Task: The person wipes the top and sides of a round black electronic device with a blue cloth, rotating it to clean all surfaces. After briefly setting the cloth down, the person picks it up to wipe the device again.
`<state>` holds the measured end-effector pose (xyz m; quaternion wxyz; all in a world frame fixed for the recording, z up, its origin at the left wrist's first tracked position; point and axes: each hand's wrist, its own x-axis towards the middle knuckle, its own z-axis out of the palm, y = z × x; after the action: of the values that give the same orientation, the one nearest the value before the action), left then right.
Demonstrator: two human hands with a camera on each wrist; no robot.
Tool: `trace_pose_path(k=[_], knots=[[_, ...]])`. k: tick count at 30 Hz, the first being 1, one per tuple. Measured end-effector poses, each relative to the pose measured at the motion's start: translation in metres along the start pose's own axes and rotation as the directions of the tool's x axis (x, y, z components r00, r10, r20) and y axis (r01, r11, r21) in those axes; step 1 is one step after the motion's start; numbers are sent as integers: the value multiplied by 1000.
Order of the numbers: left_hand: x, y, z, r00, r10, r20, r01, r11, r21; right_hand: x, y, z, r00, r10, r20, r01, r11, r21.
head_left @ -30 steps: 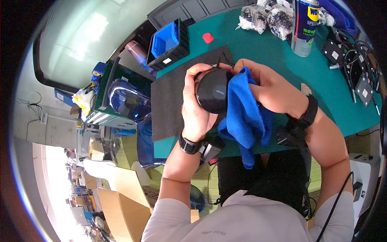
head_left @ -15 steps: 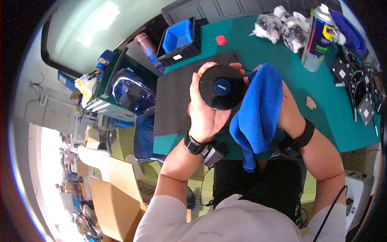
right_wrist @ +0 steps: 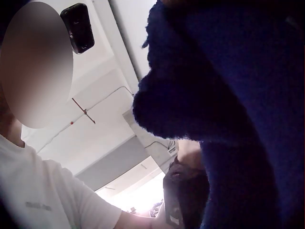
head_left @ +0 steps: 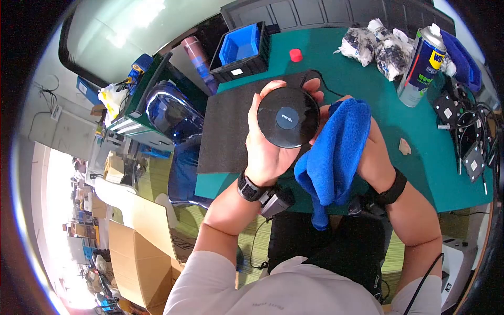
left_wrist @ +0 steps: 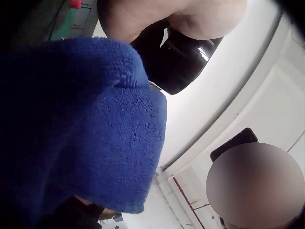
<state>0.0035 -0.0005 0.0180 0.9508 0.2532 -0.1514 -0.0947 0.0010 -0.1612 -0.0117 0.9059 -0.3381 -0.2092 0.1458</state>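
My left hand [head_left: 266, 160] grips a round, glossy black device [head_left: 302, 107], its fingers curled round the far side. The flat face with a grey round label in the middle is turned up toward the head view. A thin black cable runs off behind it. In my right hand [head_left: 374, 163] a blue cloth [head_left: 341, 149] is bunched, hanging close to the device's right edge; its folds hide most of those fingers. The left wrist view has the cloth [left_wrist: 114, 129] large in front, with the device's shiny side [left_wrist: 183, 62] behind it.
A dark grey mat [head_left: 226, 131] lies on the green table [head_left: 336, 47]. Further back are a black crate [head_left: 252, 63] with a blue bin, a red cap [head_left: 296, 55] and wrapped bundles [head_left: 391, 58]. At right stand a spray can [head_left: 420, 73] and cabled parts [head_left: 467, 121].
The device has tilted so its flat labelled face now points up. My right hand and the cloth have drawn away from its face toward the right.
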Motion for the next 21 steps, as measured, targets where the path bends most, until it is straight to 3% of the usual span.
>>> trace_pose_path(k=[1, 8, 13, 16, 19, 21], knots=[[1, 1, -4, 996, -15, 88, 16, 1000, -7, 1, 0, -1, 1000, 1, 2, -1, 1000, -1], [1, -1, -6, 998, -6, 61, 6, 1000, -10, -1, 1, -3, 999, 27, 20, -26, 997, -67], [0, 0, -7, 994, -40, 98, 55, 987, -154, -3, -1, 1, 1000, 32, -2, -32, 999, -14], [1, 2, -7, 992, -73, 101, 91, 978, -187, -3, 4, -10, 995, 28, 94, -24, 999, -37], [3, 2, -5, 997, -70, -14, 68, 990, -127, -2, 3, -2, 990, 87, 109, -70, 986, -153], [2, 0, -1, 994, -97, -44, 90, 986, -138, -3, -2, 10, 999, -5, 49, 22, 937, -348]])
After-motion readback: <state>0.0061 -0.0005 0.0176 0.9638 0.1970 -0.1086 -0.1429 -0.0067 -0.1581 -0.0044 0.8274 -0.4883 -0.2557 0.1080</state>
